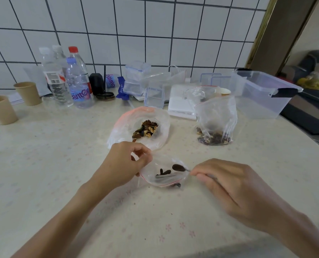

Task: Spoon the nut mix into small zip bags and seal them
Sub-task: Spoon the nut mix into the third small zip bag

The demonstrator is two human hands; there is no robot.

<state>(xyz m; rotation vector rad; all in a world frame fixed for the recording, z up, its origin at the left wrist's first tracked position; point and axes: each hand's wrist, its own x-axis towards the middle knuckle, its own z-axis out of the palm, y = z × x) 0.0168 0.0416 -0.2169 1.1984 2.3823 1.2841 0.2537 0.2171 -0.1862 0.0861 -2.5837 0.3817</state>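
Right hand [227,180] pinches a spoon [179,167] dipped in the small bag [164,175]; left hand [123,162], beside it, pinches the bag's rim. Nut mix [145,129] lies beyond the left hand.

bright, even indoor light, soft focus throughout

wide-angle bend curves the wall tiles [132,47] and stretches the forearms at the bottom corners; faint shadows under the hands on the table [43,164]; pale glare on the bags; the far right edge looks hazy.
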